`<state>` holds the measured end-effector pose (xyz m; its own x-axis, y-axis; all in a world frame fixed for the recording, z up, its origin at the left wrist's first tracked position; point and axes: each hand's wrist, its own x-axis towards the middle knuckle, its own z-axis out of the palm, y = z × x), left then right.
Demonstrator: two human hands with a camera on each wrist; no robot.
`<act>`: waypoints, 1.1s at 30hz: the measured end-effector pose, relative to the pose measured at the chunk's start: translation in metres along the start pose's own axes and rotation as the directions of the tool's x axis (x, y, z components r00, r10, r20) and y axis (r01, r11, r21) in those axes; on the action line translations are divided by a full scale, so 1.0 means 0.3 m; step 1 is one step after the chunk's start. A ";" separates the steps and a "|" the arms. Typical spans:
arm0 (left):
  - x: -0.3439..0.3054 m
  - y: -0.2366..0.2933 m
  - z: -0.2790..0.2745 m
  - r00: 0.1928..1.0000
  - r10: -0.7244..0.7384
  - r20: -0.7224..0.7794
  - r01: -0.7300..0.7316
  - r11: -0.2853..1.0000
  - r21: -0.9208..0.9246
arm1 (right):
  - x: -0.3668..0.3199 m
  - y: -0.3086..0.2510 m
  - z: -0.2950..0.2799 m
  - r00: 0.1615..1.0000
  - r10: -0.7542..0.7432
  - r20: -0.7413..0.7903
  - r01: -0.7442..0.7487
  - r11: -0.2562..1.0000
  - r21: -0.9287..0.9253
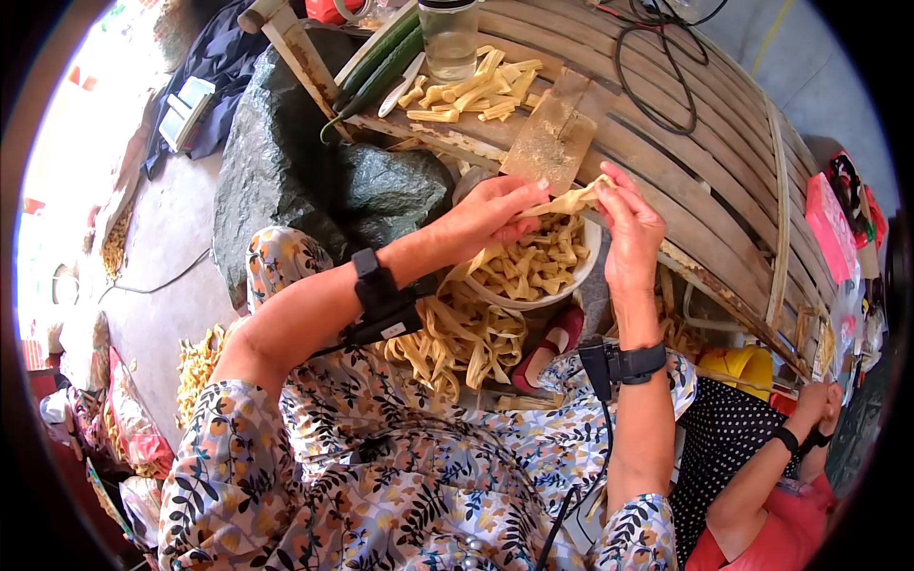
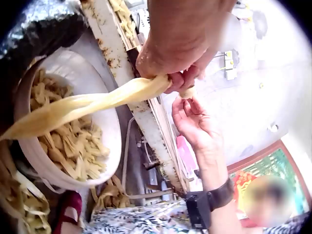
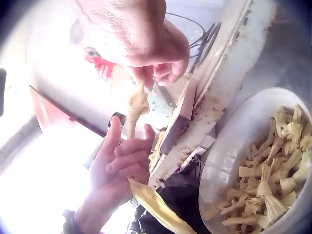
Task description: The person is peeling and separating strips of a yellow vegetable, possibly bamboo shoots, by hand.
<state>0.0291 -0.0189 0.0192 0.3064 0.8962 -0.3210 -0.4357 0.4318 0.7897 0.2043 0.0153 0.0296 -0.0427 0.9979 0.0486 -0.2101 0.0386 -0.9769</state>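
A pale yellow strip (image 1: pixel 571 201) with a knot-like bunch is stretched between both hands above a white bucket (image 1: pixel 592 257). My left hand (image 1: pixel 487 217) grips the strip from the left, its long tail hanging over the bucket in the left wrist view (image 2: pixel 73 109). The right hand (image 1: pixel 630 226) pinches the other end between thumb and fingertips. In the right wrist view, the bunched part (image 3: pixel 137 105) lies between the right hand (image 3: pixel 134 39) above and the left hand (image 3: pixel 122 163) below. Short knotted pieces (image 1: pixel 533 266) fill much of the bucket.
On the slatted table (image 1: pixel 685 181) lie a small board (image 1: pixel 552 143), a pile of yellow pieces (image 1: pixel 486 90), cucumbers (image 1: pixel 386 67), a knife (image 1: pixel 402 86), a jar (image 1: pixel 449 43) and a black cable (image 1: pixel 657 124). Long strips (image 1: pixel 466 343) lie below the bucket. Another person's arms (image 1: pixel 771 457) show at lower right.
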 end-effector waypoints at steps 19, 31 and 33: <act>0.014 0.008 -0.114 0.917 -0.228 0.327 0.267 0.960 -0.079 | -0.028 0.024 0.032 0.910 0.372 0.184 -0.393 0.914 0.097; 0.042 0.103 -0.075 0.995 0.010 0.095 -0.039 0.950 0.308 | 0.070 -0.007 0.008 0.935 0.355 0.002 -0.355 0.935 0.002; 0.082 0.150 -0.070 0.988 -0.002 0.153 -0.024 0.986 0.165 | 0.101 -0.022 0.019 0.959 0.284 -0.008 -0.283 0.957 0.068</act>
<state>-0.0006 0.0247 0.0358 0.4330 0.8693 -0.2385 -0.2972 0.3874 0.8727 0.1989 0.0451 0.0387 -0.0926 0.9681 -0.2328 -0.2553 -0.2491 -0.9342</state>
